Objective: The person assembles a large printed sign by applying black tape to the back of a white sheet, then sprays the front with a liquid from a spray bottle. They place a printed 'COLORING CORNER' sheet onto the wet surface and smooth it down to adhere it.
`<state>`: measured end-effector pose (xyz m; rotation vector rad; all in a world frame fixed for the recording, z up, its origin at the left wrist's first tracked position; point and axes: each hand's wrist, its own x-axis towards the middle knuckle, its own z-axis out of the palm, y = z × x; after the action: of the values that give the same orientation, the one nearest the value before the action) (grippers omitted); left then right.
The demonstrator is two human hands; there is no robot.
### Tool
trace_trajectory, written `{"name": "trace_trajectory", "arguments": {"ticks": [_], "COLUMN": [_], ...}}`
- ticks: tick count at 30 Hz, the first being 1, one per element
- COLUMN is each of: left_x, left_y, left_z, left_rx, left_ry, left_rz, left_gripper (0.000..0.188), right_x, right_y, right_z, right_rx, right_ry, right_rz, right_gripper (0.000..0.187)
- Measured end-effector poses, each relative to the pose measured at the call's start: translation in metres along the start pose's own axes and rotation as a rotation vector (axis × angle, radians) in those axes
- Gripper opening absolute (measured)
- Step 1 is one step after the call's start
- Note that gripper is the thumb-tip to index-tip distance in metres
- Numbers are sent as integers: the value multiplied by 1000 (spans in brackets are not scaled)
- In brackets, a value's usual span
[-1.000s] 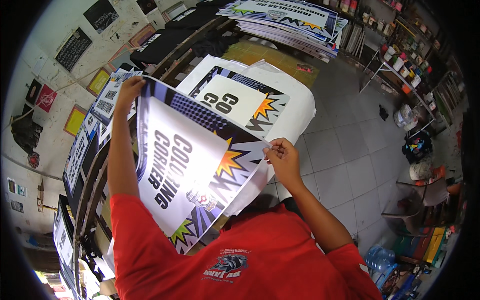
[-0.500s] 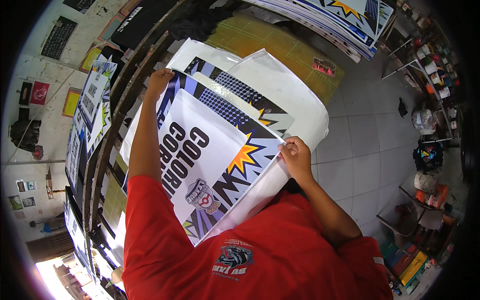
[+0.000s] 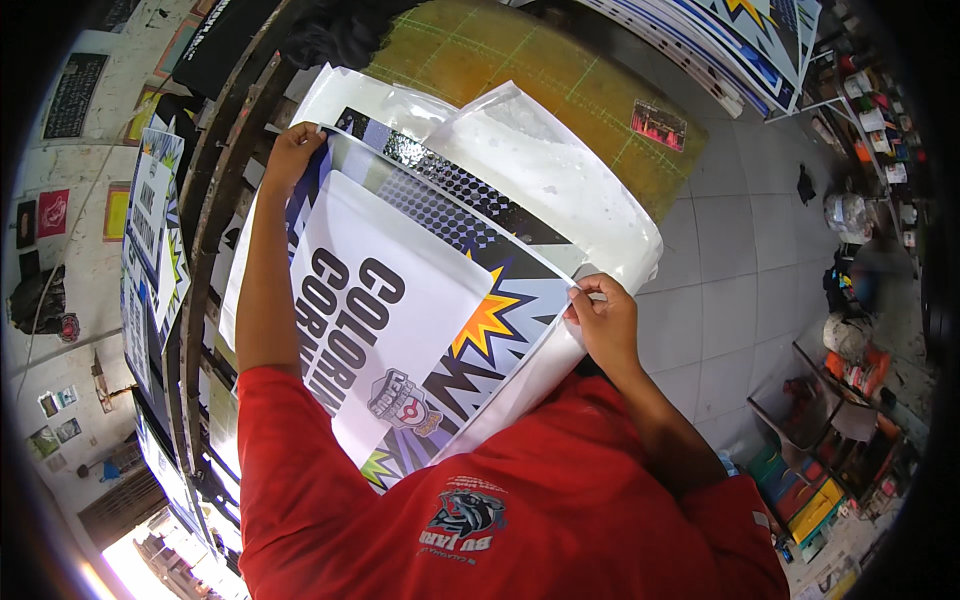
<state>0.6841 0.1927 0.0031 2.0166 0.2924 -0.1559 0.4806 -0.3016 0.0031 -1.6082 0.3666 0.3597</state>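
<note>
Through my head feed, pale grey floor tiles [image 3: 720, 290] stretch towards three o'clock, and a yellow-green cutting mat [image 3: 570, 70] with green grid lines fills the space at twelve. A small red-and-black picture [image 3: 659, 126] lies on the mat at one o'clock; beyond it I see a stack of large printed panels [image 3: 770, 45]. A crumpled heap of black cloth [image 3: 330, 30] sits at eleven.

The large white, purple and black printed sheet [image 3: 400, 235], with bold black lettering and an orange-yellow starburst, spreads just to nine o'clock of my centre. I have the bare left hand [image 3: 293, 155] at ten o'clock, fingers pinched on the sheet's far corner. The bare right hand [image 3: 607, 318], at three, has thumb and fingers closed on the right-hand corner. Past the far edge I make out a glossy black dotted print [image 3: 465, 187] over white sheeting [image 3: 545, 150]; I cannot tell whether the two prints touch.
</note>
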Motion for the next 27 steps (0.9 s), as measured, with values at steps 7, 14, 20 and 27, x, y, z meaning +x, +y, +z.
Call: {"name": "trace_trajectory", "arguments": {"ticks": [7,14,20,27], "left_x": [-4,-11,-13,-5], "left_y": [-7,12,24,15], "left_z": [2,8,9,7], "left_rx": [108,-17,-78,84], "left_ry": [65,11,-17,24], "left_rz": [116,29,-2,204], "left_gripper": [8,9,9,7], "right_x": [10,12,14,12], "right_y": [3,6,9,7], "right_z": [-3,-4,-6,-4], "right_rx": [-247,-221,-192,-107], "right_ry": [6,-15,-12,5], "right_rz": [-392,-339,-343,-263], "right_gripper": [5,4,4,4]}}
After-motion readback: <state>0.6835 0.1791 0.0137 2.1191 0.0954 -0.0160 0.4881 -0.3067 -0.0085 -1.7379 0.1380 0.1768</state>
